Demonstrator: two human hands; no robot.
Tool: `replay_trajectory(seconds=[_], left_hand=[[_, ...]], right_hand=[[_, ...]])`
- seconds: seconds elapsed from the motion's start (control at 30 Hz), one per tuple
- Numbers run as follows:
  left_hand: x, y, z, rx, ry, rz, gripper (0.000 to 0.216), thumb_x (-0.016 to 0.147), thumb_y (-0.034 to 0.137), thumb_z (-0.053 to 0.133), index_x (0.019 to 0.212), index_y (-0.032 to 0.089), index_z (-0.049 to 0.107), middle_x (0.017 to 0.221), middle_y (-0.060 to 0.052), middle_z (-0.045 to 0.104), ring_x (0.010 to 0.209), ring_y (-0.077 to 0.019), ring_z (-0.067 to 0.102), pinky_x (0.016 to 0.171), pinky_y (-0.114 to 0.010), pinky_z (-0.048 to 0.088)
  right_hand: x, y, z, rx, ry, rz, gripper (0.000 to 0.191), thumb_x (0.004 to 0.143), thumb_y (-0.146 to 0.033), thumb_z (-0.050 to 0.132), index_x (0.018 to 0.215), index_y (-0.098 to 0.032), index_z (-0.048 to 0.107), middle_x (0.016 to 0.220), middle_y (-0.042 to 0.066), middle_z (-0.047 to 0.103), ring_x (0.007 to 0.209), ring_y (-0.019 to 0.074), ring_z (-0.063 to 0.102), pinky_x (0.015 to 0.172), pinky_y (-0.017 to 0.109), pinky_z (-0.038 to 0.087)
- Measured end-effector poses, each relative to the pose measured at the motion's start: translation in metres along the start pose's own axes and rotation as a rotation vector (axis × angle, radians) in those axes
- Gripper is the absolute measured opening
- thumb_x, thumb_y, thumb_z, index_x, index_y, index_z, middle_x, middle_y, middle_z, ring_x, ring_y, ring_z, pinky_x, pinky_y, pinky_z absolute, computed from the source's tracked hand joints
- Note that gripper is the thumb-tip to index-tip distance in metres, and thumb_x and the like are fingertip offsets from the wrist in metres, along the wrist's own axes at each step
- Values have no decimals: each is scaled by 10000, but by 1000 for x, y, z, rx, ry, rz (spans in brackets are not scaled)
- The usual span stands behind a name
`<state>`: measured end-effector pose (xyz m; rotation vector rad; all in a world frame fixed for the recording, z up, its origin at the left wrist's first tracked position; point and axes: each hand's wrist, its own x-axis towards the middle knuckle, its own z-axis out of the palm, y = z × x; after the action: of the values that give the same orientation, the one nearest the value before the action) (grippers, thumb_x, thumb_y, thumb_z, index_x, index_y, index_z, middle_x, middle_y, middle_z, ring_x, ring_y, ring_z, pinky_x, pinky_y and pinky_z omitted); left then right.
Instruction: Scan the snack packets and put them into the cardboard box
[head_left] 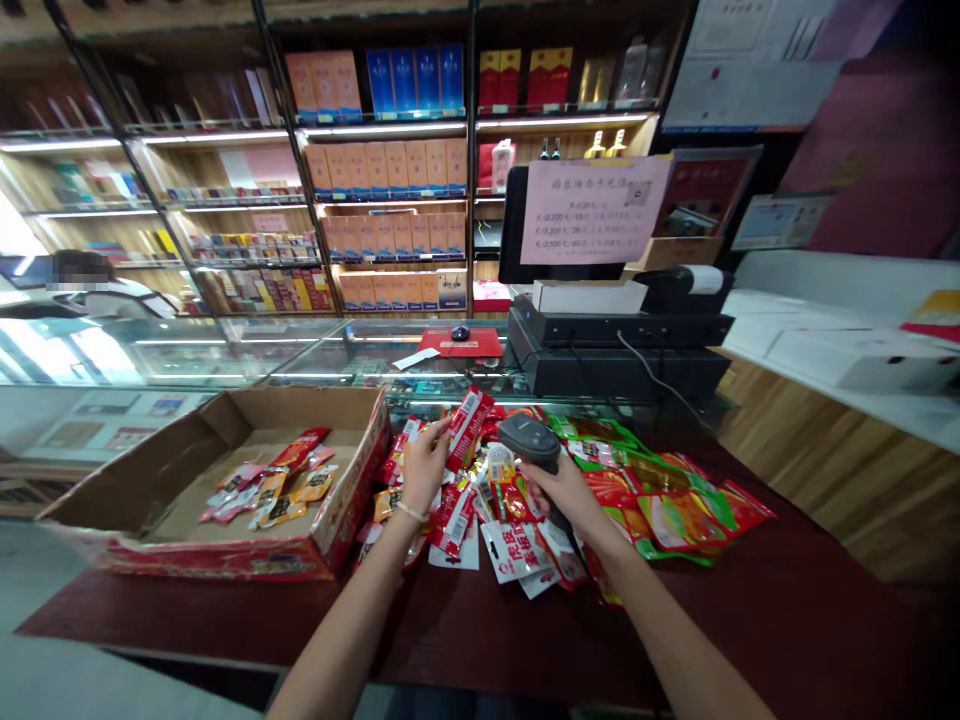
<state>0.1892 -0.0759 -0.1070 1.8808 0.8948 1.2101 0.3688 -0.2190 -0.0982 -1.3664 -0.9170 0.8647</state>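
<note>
My left hand is closed on a red snack packet, lifted above a heap of red, white and green snack packets on the dark red counter. My right hand grips a black handheld barcode scanner, its head pointing toward the held packet. A thin band sits on my left wrist. The two hands are close together over the middle of the heap.
An open cardboard box with several packets inside stands at the left. Behind are a glass display case, a till with a monitor and paper notice, a receipt printer and stocked shelves. A person is at the far left.
</note>
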Motion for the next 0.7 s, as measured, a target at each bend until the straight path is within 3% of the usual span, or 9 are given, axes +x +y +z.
replay_trajectory(seconds=[0.17,0.3,0.5,0.6,0.7], left_hand=[[13,51,-56,153,79,180,328,908,268,472,1193,260,636,1135,-19,697,1007,-187,656,891,-312,503],[15,61,-120,372,177,230,329,899,258,484,1186,269,645,1087,-23,717,953,-198,676,847,-297,510],[-3,30,-214,690,337,94,340,870,235,502,1171,244,660,1028,-66,732,917,-239,689,817,-325,517],[-12,7,-238,693,257,4,332,869,254,504,1155,203,665,1105,-98,706,1010,-261,666,871,-362,514],[-15,-10,-244,624,212,-14,329,872,242,485,1146,195,662,1140,-95,692,1059,-244,648,923,-372,500]], right_hand=[[7,-29,20,-39,-70,-25,341,743,-470,662,604,-212,486,423,-60,467,314,89,417,330,223,338],[10,-45,56,-24,-152,-56,321,732,-457,674,630,-206,502,443,-59,478,316,79,414,325,207,315],[11,-47,118,6,-274,-72,288,717,-440,679,681,-206,514,448,-72,476,319,79,412,324,206,312],[10,-46,141,-15,-309,-72,304,725,-458,665,665,-212,497,437,-76,461,312,86,413,323,215,329],[9,-47,154,-39,-329,-72,332,729,-471,657,634,-217,467,434,-73,458,309,86,409,321,217,334]])
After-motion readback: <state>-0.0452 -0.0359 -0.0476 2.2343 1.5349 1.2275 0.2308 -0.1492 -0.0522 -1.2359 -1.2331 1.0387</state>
